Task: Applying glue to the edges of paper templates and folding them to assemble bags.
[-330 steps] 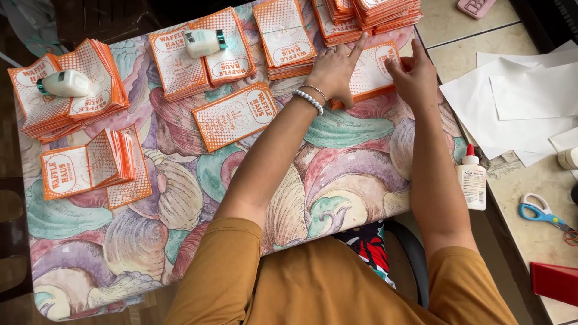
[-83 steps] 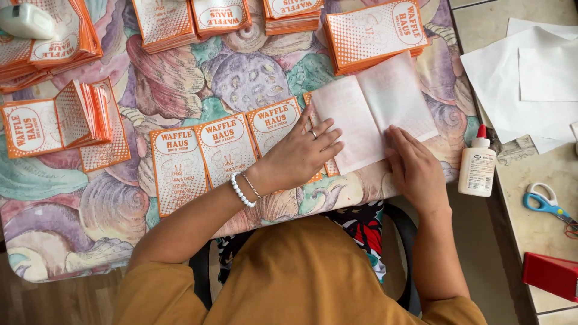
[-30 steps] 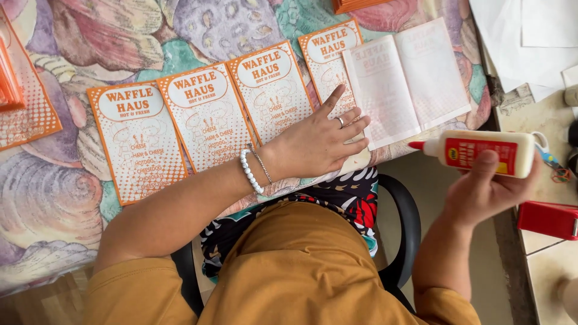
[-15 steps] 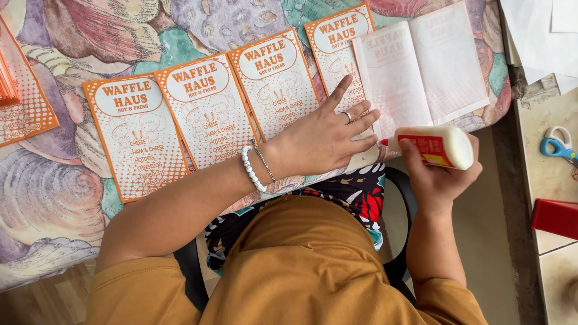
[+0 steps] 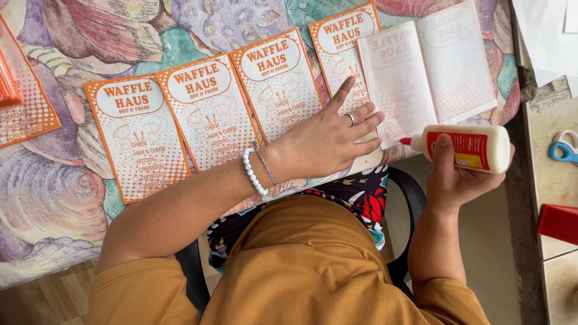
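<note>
My left hand (image 5: 328, 139) lies flat, fingers spread, on the lower part of an orange-and-white printed leaflet (image 5: 344, 54) near the table's front edge. My right hand (image 5: 453, 177) grips a white glue bottle (image 5: 466, 147) with a red label, held sideways off the table edge, its red nozzle pointing left toward the leaflets. Just above the nozzle lies an opened leaflet (image 5: 427, 66), pale inner side up. Three more orange leaflets (image 5: 208, 111) lie side by side to the left of my left hand.
The table carries a colourful shell-patterned cloth (image 5: 54, 198). More orange leaflets (image 5: 18, 108) lie at the far left. On the tiled surface at right are blue-handled scissors (image 5: 563, 150), a red object (image 5: 557, 222) and white paper sheets (image 5: 545, 30).
My right hand left the opened leaflet, picked up the glue bottle at the right and brought it sideways toward the leaflets. My left hand has stayed pressed on the leaflet.
</note>
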